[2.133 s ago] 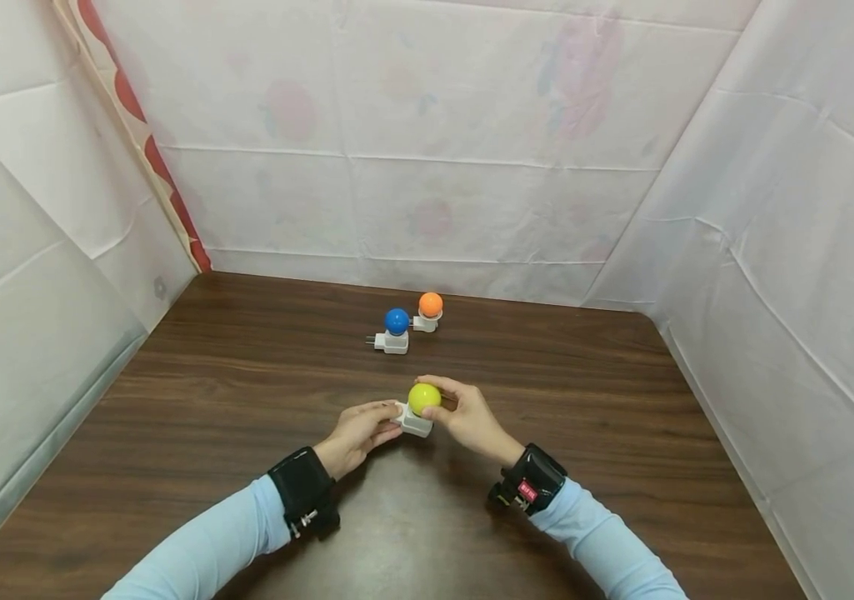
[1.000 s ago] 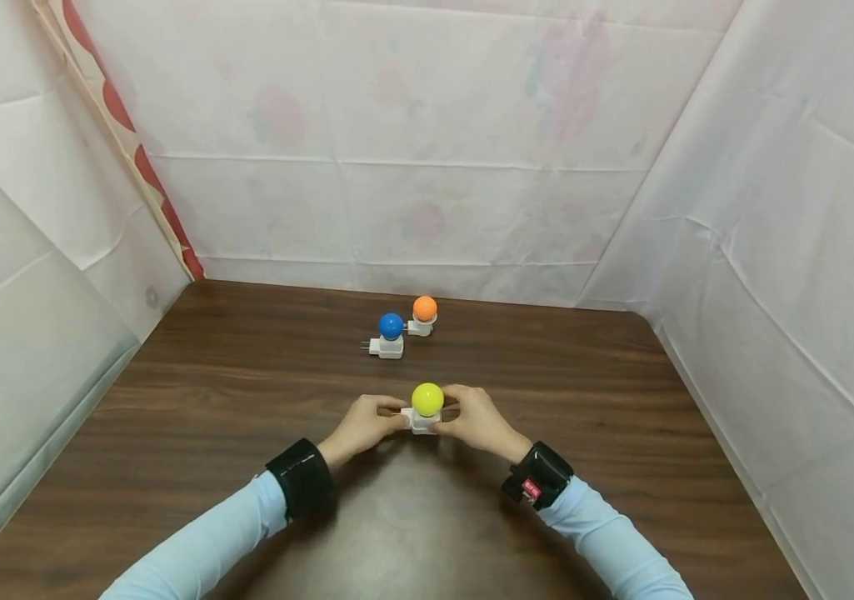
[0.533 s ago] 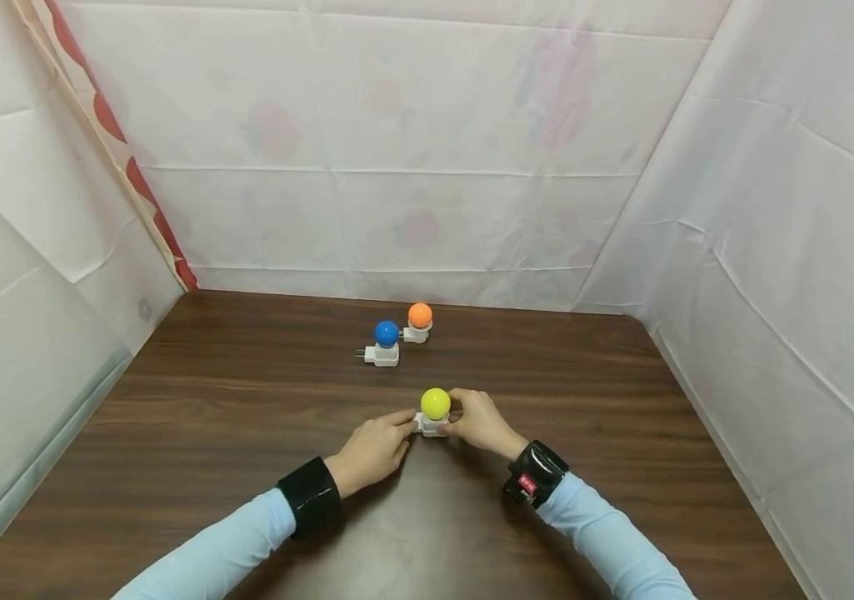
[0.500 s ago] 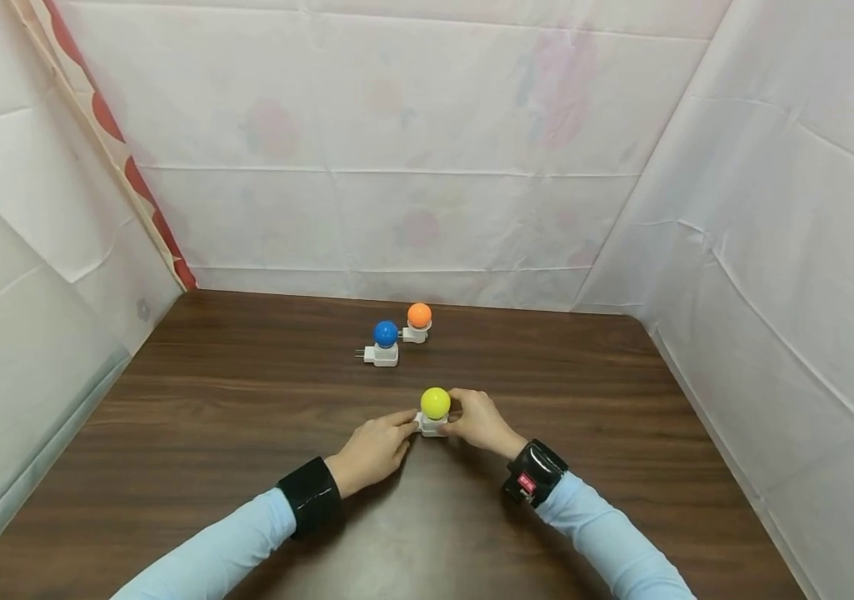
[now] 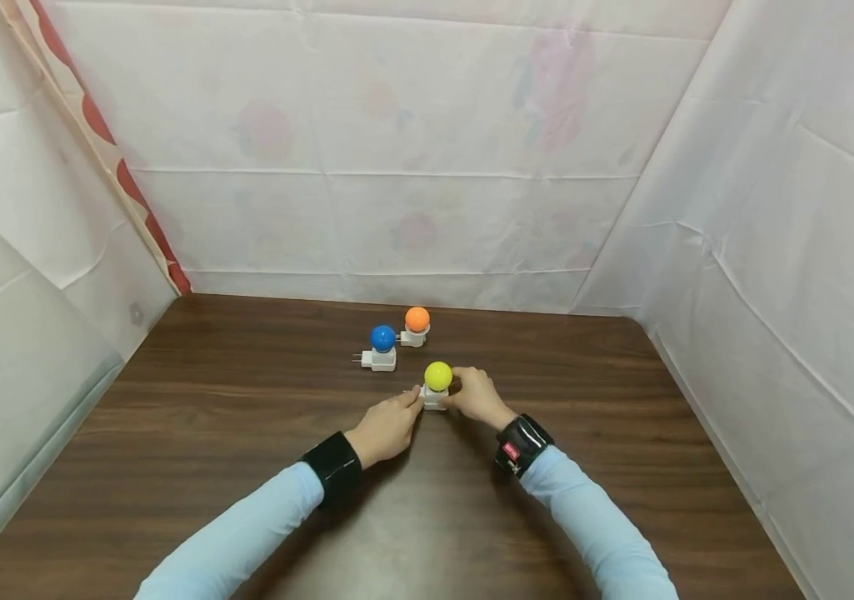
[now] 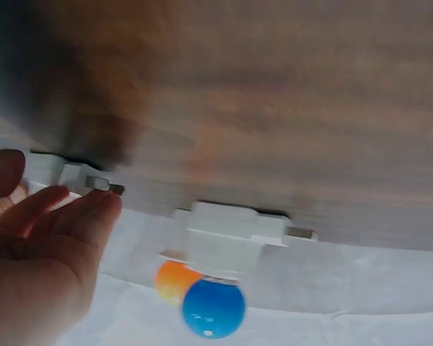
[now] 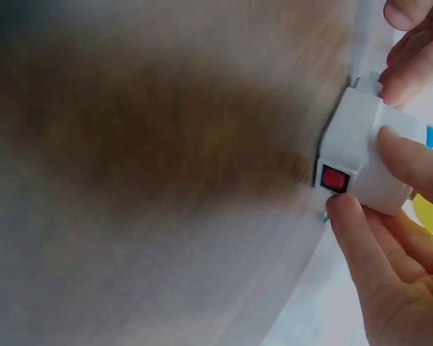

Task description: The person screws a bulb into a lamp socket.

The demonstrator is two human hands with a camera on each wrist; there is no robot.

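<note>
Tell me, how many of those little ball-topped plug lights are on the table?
3: the yellow light between the left hand and right hand, the blue light just behind, the orange light farthest back. None looks hidden.

Both forearms, in light blue sleeves with black wrist bands, extend forward and converge. The left hand (image 5: 384,427) lies with fingers straight, tips forward. The right hand (image 5: 476,395) has fingers and thumb curled in a pinch.

On the dark brown wooden table (image 5: 217,433) a blue-bulbed white plug-in night light (image 5: 382,347) stands just beside an orange-bulbed one (image 5: 415,325); white creased sheeting (image 5: 397,167) surrounds them.
</note>
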